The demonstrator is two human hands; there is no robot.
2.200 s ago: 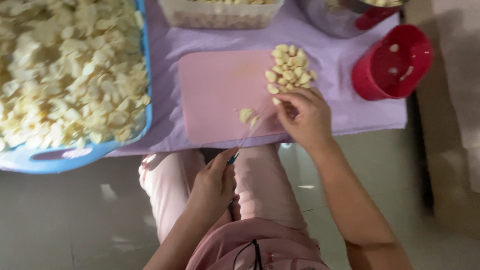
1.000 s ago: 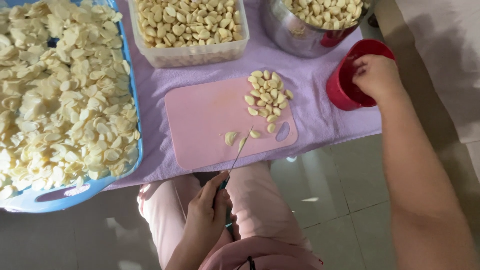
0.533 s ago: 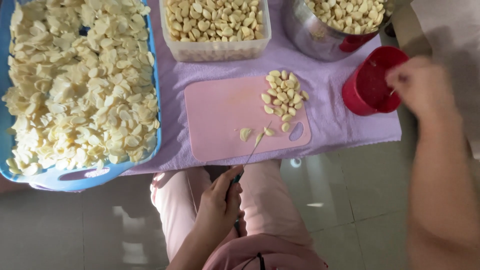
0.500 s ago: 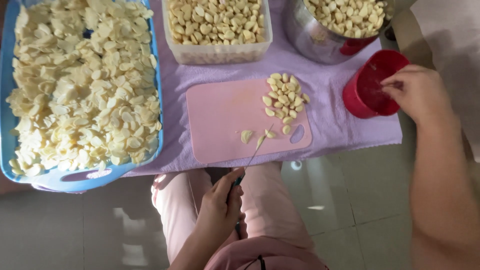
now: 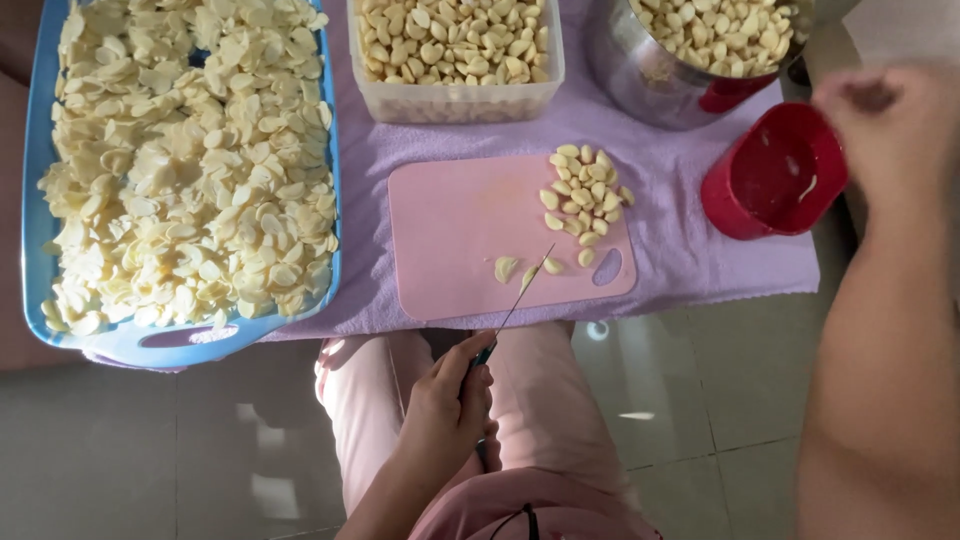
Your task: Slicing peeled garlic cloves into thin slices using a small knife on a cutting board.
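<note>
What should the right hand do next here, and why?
Probably reach back to the pile of whole cloves on the pink board: the right hand is by the red cup, while the left hand holds the knife ready.

Thin knife (image 5: 520, 300) angled over pink board (image 5: 470, 235).

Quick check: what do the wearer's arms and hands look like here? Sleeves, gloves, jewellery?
Both hands are bare, no gloves. The left hand and its forearm show no sleeve, ring or watch. The right hand is motion-blurred; its forearm is also bare, with no sleeve in view. Any ring there cannot be told.
</note>
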